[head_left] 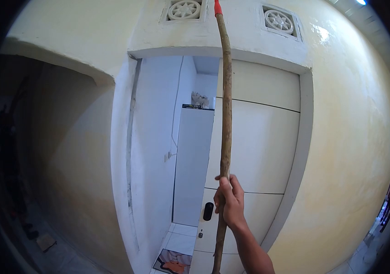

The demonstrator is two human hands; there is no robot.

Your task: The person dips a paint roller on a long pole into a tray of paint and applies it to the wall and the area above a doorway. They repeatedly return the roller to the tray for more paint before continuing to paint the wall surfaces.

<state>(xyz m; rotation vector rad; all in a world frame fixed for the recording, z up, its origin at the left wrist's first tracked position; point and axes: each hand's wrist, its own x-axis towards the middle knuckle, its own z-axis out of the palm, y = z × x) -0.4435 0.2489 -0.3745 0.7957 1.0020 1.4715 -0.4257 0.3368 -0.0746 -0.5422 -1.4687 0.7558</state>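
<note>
My right hand [231,201] is wrapped round a long wooden pole [226,100], gripping its lower part. The pole stands nearly upright in front of a white sliding door [263,146]. A red piece [218,8] is fixed to its upper end, and whatever lies above that is cut off by the frame. The pole's lower end runs out of view at the bottom. Beside my fingers is the door's dark handle [208,211]. My left hand does not show.
Left of the door, the doorway opens onto a room with a tall pale cabinet [192,164] and a patterned mat [173,262] on the tiles. Two star-shaped vents [184,10] sit above the frame. A dark recess [58,150] lies at the left.
</note>
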